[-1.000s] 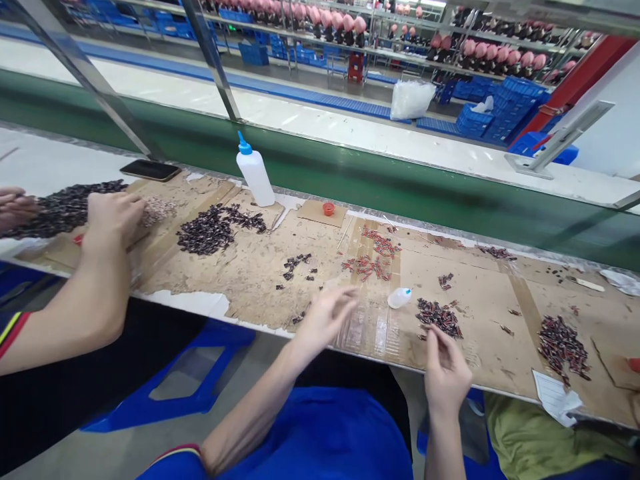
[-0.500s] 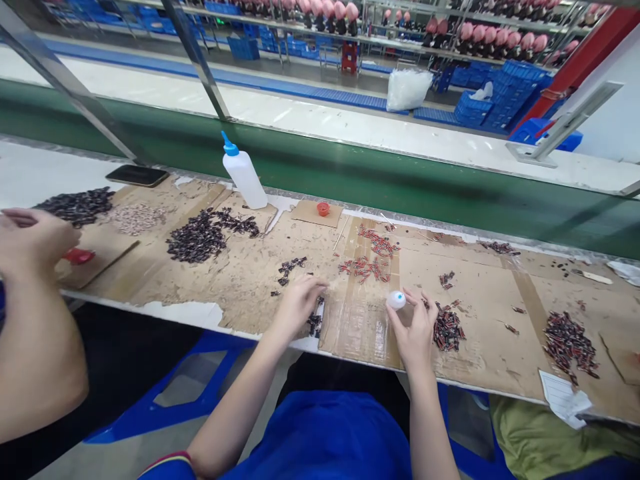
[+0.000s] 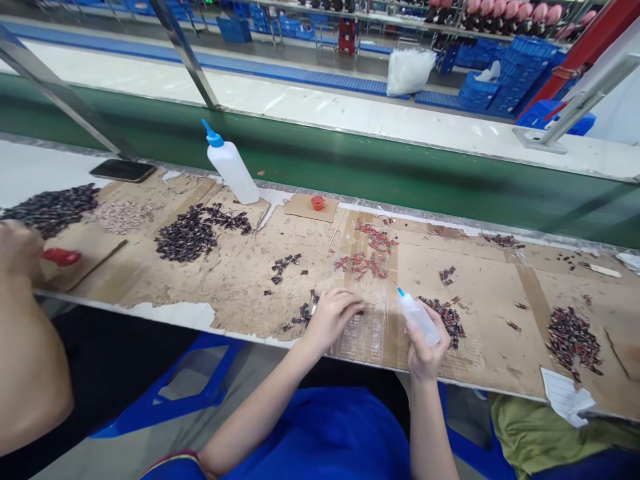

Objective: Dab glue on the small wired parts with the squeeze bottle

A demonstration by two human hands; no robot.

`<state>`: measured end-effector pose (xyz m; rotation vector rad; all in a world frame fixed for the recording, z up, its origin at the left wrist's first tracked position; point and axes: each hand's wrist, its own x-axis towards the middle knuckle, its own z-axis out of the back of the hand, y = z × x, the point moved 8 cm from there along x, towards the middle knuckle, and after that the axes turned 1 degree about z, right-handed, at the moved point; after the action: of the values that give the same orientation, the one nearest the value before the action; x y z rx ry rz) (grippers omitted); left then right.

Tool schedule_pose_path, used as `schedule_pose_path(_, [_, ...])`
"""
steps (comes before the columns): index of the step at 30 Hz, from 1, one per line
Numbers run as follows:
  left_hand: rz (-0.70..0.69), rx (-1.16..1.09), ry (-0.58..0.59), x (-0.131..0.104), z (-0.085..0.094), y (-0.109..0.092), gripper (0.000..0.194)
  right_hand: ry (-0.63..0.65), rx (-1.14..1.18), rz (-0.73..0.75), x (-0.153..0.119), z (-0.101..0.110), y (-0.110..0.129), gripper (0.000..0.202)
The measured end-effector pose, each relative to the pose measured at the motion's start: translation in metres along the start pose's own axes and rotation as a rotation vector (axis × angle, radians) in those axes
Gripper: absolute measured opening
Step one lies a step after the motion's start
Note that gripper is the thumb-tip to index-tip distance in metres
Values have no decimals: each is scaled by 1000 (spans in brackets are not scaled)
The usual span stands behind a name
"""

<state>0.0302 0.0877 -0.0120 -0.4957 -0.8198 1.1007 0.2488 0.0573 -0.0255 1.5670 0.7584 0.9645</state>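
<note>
Green panelling [image 3: 310,160] spans the frame behind the cardboard-covered desk [image 3: 250,293]; a co-worker's arm [image 3: 30,353] reaches in at the left edge, apart from the person's own hands. Upright but leaning in the view, the large bottle [image 3: 234,172] occupies the upper left of centre; a heap of dark parts [image 3: 185,235] lies below it to the left. Right of the frame's centre, the right grip [image 3: 427,340] is curled round the small bottle [image 3: 419,320]; that bottle has just gone from a fingertip hold to this fuller one, its blue tip now turned up and leftward, so it appears ready to be aimed or squeezed. Beside that hand lies a pile of red-and-dark parts [image 3: 453,320]; red parts [image 3: 377,241] are scattered higher, near the centre. Left grip [image 3: 330,319] has moved rightward, closer to the bottle, its fingertips nearly closed on what looks like a small dark piece [image 3: 361,311]; with both in use, bottle and piece are near each other, not touching.
</note>
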Motion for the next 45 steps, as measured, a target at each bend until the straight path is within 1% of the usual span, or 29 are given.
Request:
schedule_pose_path(3, [11,-6,24,-6,4,2,14,-1,14,-49,0,-4,-4,41])
schedule_pose_path(7, [19,15,75,-10,-1,6,15,41,-20,-64,-2,-15,-2,36])
schedule_pose_path(9, [38,17,78,-9,-4,8,14,16,-40,-66,-4,-17,0,34])
schedule_pose_path(12, [63,7,63,-8,-6,9,11,-14,-138,-59,-6,-18,2,35])
schedule_pose_path(14, [70,2,48,-8,-5,9,9,15,-235,-38,-7,-20,3,36])
schedule_pose_path(19, [92,25,4,-11,-3,8,10,143,-422,63,-8,-27,4,35])
schedule_pose_path(22, [86,38,-17,-12,-2,7,10,176,-479,108,-8,-30,6,34])
schedule_pose_path(25, [79,38,-9,-12,-2,7,9,188,-523,126,-7,-32,8,35])
schedule_pose_path(34, [127,54,11,-13,-3,10,10,201,-558,146,-6,-38,14,36])
schedule_pose_path(40, [144,59,5,-12,-3,9,9,119,-539,67,-7,-28,6,39])
schedule_pose_path(42, [149,53,6,-11,-3,9,9,121,-513,61,-7,-28,5,37])
schedule_pose_path(45, [148,40,-7,-11,-1,7,9,152,-492,92,-7,-32,9,34])
